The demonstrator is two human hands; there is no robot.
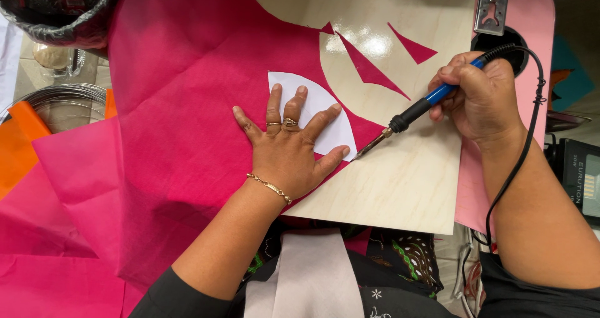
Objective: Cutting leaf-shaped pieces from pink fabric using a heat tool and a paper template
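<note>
Matt creased pink fabric (pixel 181 87), smooth glossy plywood board (pixel 400 187), white paper template (pixel 319 105), blue plastic-handled soldering iron (pixel 419 109)

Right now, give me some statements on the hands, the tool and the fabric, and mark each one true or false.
1. The left hand lies flat on a white paper template. True.
2. The right hand holds scissors. False: it holds a corded hot-tip tool with a blue handle.
3. The tool's tip meets the template's lower corner. True.
4. The fabric under the template is green. False: it is pink.
5. Two pink offcuts lie on the wooden board. True.
</note>
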